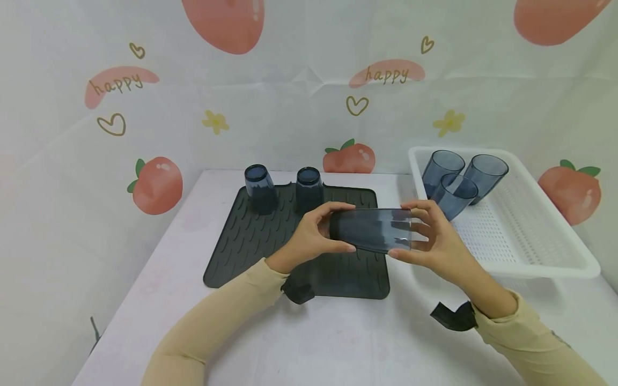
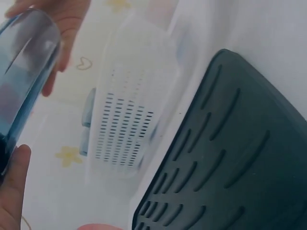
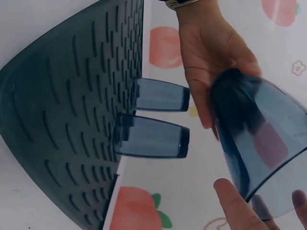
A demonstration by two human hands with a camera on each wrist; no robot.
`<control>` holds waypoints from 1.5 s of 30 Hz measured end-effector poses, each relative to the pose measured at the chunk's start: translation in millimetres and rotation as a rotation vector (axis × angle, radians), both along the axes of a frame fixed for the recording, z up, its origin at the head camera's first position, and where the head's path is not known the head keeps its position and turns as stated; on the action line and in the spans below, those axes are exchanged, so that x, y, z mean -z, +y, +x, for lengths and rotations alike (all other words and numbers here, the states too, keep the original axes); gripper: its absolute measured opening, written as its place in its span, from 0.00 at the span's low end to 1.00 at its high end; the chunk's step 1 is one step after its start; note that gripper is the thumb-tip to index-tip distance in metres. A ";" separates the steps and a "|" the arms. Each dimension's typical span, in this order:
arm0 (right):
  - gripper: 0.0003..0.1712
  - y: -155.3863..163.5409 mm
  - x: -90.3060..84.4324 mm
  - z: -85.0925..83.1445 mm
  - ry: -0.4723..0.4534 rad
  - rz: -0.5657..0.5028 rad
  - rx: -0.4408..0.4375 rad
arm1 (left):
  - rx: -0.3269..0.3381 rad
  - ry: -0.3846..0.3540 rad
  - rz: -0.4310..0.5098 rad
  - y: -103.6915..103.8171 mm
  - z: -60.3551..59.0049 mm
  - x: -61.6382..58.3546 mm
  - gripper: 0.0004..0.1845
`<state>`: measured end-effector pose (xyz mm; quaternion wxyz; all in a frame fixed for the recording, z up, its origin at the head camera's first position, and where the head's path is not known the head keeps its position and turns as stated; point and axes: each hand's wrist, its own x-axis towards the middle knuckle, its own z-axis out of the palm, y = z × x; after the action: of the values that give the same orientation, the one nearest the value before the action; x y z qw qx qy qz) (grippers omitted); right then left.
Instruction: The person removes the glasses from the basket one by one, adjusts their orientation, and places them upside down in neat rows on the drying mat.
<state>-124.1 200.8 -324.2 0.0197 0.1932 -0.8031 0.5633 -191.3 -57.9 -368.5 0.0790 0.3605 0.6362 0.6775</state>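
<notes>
Two inverted tumblers (image 1: pixel 260 187) stand on the far part of the dark mat (image 1: pixel 256 246). Our left hand (image 1: pixel 309 238) clamps the base of a sideways glass (image 1: pixel 372 230), raised above the mat's right side; our right hand (image 1: pixel 438 237) grips its rim. We should support both ends evenly, clear of the white basket (image 1: pixel 565 225).

A creased white backdrop (image 1: pixel 270 96) is standing behind a pale desk (image 1: pixel 347 343), wrapping round its left side too. Printed red fruits (image 1: pixel 157 185), yellow flowers (image 1: pixel 450 123), outlined hearts (image 1: pixel 357 105) and pink patches (image 1: pixel 387 72) lettered "happy" are decorating it. Soft light is falling over both, leaving faint shadows on the desk.
</notes>
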 end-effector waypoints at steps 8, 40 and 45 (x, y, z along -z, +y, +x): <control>0.47 -1.4 3.7 -1.9 -0.045 0.068 0.012 | 0.018 0.003 0.107 -2.3 -0.1 -4.8 0.39; 0.20 7.0 8.5 -1.3 -0.104 0.254 0.025 | 0.019 0.062 0.232 -3.2 -8.7 -5.0 0.38; 0.17 6.9 13.3 -0.6 -0.122 0.288 -0.009 | 0.002 0.066 0.214 -4.5 -10.5 -5.4 0.40</control>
<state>-124.7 207.8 -337.5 -0.0595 0.1631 -0.8743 0.4532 -201.9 -62.4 -363.1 0.0199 0.3896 0.5620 0.7294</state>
